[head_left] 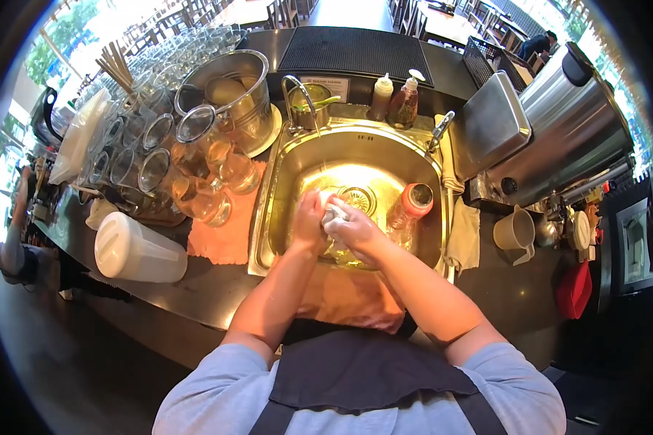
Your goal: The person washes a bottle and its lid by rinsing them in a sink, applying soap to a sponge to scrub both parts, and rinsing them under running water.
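Note:
Over the metal sink (279, 156), my left hand (310, 216) and my right hand (355, 228) are pressed together with their fingers curled. A small whitish bit (332, 212) shows between them; whether it is a cloth, foam or something else I cannot make out. Right of my hands, a clear bottle (400, 233) with a red-orange top (416, 199) leans inside the sink. The round drain (359, 201) lies just beyond my fingers. A curved faucet (305, 90) rises at the sink's back left.
Several glass jugs (232, 168) stand on an orange cloth (221, 235) at left, near a metal bucket (250, 94) and a white lidded pitcher (141, 250). Two pump bottles (403, 105) stand behind the sink. At right are a plastic measuring jug (514, 233) and a large steel container (566, 134).

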A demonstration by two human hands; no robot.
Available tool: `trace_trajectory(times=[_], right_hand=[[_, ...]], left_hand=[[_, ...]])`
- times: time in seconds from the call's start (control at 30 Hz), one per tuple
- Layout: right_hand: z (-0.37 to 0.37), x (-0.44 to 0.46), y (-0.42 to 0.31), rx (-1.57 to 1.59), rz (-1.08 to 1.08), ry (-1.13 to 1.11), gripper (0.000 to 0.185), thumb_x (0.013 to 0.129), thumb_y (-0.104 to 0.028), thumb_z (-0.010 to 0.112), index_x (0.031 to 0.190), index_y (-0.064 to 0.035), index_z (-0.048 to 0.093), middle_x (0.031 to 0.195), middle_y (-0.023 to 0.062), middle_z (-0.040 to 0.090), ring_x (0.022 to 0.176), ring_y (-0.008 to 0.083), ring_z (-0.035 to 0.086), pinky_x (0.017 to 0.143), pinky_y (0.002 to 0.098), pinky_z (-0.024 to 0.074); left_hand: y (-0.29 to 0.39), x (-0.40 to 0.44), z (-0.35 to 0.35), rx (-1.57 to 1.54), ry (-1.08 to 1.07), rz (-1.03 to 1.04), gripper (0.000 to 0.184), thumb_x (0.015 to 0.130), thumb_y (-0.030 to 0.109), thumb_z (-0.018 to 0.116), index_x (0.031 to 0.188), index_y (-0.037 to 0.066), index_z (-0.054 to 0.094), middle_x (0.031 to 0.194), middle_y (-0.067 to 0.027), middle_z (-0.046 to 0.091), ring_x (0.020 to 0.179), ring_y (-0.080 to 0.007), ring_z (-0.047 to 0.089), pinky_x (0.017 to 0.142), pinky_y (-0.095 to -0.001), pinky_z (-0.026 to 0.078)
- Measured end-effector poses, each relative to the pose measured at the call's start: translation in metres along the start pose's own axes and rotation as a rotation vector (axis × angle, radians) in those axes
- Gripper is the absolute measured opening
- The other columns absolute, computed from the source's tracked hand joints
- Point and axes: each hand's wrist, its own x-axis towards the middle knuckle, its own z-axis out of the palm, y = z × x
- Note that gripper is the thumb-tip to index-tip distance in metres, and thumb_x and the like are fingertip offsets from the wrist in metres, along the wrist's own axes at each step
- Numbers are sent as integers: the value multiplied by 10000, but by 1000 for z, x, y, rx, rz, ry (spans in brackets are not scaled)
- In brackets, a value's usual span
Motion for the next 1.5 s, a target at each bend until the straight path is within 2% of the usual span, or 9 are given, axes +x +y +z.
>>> trace_trajectory(times=[0.07, 0.13, 0.2, 0.27, 0.43, 0.87, 1.0, 1.3, 1.5], right_hand=[[-8, -4, -1, 119, 182, -6, 506, 895, -143, 597, 1369, -15, 474, 1002, 97, 572, 954, 254, 595, 809, 357, 508], [-23, 8, 14, -937, -217, -143, 441, 913, -95, 576, 1336, -30, 472, 1007, 97, 556, 833, 193, 569, 681, 360, 510], [-23, -3, 3, -682, -98, -31, 438, 905, -95, 593, 1330, -67, 492, 1041, 153, 576, 829, 261, 624, 698, 393, 528], [-46, -5, -5, -1595, -749, -130, 305, 931, -140, 587, 1217, -52, 525, 1080, 213, 573, 829, 371, 644, 722, 434, 531], [-37, -1, 5, -827, -469, 7, 255, 981, -137, 483, 1205, -28, 532, 967, 121, 630, 811, 250, 646, 709, 365, 533], [-32, -9, 5, -1147, -630, 51, 222, 845, -51, 608, 1057, 4, 643, 1102, 300, 596, 950, 476, 594, 797, 487, 524], [-9, -27, 1, 395, 170, 46, 277, 962, -100, 440, 1200, -129, 578, 801, 47, 583, 581, 77, 514, 485, 227, 391], [-45, -17, 30, -1208, -338, 31, 309, 846, -104, 566, 1129, 17, 597, 1015, 261, 629, 942, 394, 625, 847, 426, 527], [-10, -26, 8, 23, 55, 117, 377, 899, -101, 534, 1267, -26, 563, 997, 140, 647, 825, 226, 640, 678, 316, 528]], left_hand=[[-8, 11, -24, 147, -28, -11, 260, 1015, 249, 467, 1003, 26, 601, 947, -119, 654, 844, -236, 664, 808, -407, 554], [-10, 13, -34, 192, -65, -121, 253, 1014, 254, 516, 1051, 19, 603, 963, -115, 651, 842, -233, 656, 789, -382, 550], [4, 4, -16, 99, -77, -225, 260, 1014, 254, 540, 1082, 11, 604, 969, -111, 649, 841, -225, 650, 778, -366, 548], [12, 0, 1, -74, -102, -356, 292, 1022, 245, 439, 1013, 24, 630, 859, -96, 658, 826, -211, 651, 787, -374, 538], [21, -18, 41, 194, 45, -14, 115, 952, 205, 538, 875, 123, 514, 741, 18, 454, 633, -66, 456, 565, -251, 410], [2, -3, 16, 173, 28, -149, 177, 981, 215, 476, 998, 63, 564, 908, -75, 627, 802, -184, 644, 750, -337, 547], [18, -22, 49, 197, 13, 59, 77, 929, 154, 573, 899, 109, 518, 844, -39, 562, 699, -116, 540, 660, -293, 498], [6, 2, 3, 305, -67, -499, 97, 943, 162, 553, 957, 70, 578, 871, -81, 611, 750, -193, 649, 719, -347, 561], [31, -24, 42, 228, -123, -170, 73, 918, 104, 565, 959, 75, 512, 901, -91, 593, 882, -211, 675, 822, -342, 555]])
